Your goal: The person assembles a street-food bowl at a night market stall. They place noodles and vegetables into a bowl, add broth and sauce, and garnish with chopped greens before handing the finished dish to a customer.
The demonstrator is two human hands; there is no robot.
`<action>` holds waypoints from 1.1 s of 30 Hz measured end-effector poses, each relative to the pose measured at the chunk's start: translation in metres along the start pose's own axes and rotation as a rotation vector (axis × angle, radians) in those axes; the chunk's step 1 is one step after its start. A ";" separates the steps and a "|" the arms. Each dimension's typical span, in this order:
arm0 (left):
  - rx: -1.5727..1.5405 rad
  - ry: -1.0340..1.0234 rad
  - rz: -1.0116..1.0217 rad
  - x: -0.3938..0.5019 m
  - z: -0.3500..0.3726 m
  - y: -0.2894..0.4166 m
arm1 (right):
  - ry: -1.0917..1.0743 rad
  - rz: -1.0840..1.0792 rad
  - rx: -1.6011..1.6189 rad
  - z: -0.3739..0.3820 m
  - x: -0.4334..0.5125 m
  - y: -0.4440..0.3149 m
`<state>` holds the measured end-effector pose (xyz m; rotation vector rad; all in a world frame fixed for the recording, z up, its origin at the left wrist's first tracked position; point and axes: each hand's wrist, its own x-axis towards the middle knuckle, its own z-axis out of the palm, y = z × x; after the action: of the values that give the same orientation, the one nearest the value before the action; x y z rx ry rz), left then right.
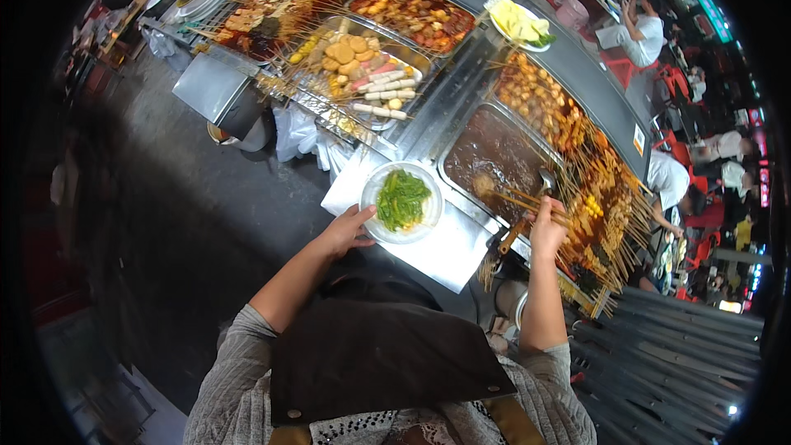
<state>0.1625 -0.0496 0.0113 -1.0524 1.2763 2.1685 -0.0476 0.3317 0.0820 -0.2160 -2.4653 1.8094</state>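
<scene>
My left hand (347, 230) grips the left rim of a pale round bowl (434, 219) at the metal counter's front. Cooked leafy greens (401, 199) lie in the bowl. My right hand (547, 227) is closed around long wooden chopsticks (525, 199), whose tips reach over a steel tray of dark reddish-brown broth (491, 145). A light brown, roundish piece of food (483, 184) is at the tips; whether they pinch it cannot be told. Beside the right hand a metal ladle (547, 178) rests at the tray's edge, and a wooden handle (513, 236) lies near the tray's front corner.
Trays of skewered food (593, 198) stand right of the broth; more, with sausages and patties (346, 52), are at the upper left. A plate of sliced yellow food (518, 21) sits on the back ledge. Plastic bags (295, 130) hang at the counter's front. People sit beyond the stall.
</scene>
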 end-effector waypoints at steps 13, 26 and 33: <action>0.304 0.408 0.202 -0.043 -0.354 -0.079 | 0.017 -0.002 0.741 0.226 -0.086 -0.210; -0.387 0.558 0.233 -0.158 -0.598 -0.025 | -0.768 0.552 0.775 0.684 -0.263 -0.266; -0.446 0.618 0.263 -0.121 -0.741 0.135 | -0.844 0.551 0.779 0.884 -0.265 -0.301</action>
<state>0.4443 -0.7565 -0.0383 -1.9463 1.2437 2.4976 0.0664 -0.6315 0.1083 -0.0757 -1.8758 3.5220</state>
